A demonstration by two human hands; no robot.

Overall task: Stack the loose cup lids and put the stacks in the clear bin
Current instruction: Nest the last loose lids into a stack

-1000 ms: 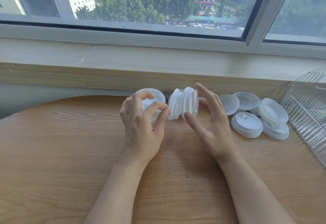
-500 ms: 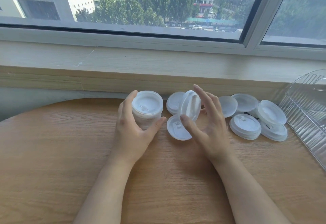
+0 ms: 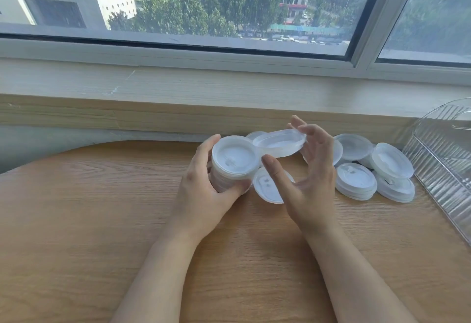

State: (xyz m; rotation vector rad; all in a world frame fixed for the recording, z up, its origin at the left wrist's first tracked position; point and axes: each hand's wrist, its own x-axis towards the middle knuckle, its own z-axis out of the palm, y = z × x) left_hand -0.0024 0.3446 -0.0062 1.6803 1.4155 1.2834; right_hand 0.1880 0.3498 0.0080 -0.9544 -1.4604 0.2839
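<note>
Right hand (image 3: 309, 170) has lifted its pinched lid (image 3: 279, 142) flat beside the left hand (image 3: 204, 190)'s gripped stack (image 3: 233, 162).

One head-worn wide-angle view looks forward and down, close over the surface (image 3: 102, 220), facing the window (image 3: 229, 4) beyond.

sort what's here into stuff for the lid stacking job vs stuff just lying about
Job:
lid stack in left hand
single lid in right hand
loose lids on table
clear bin

Just there:
wooden table
windowsill
</note>
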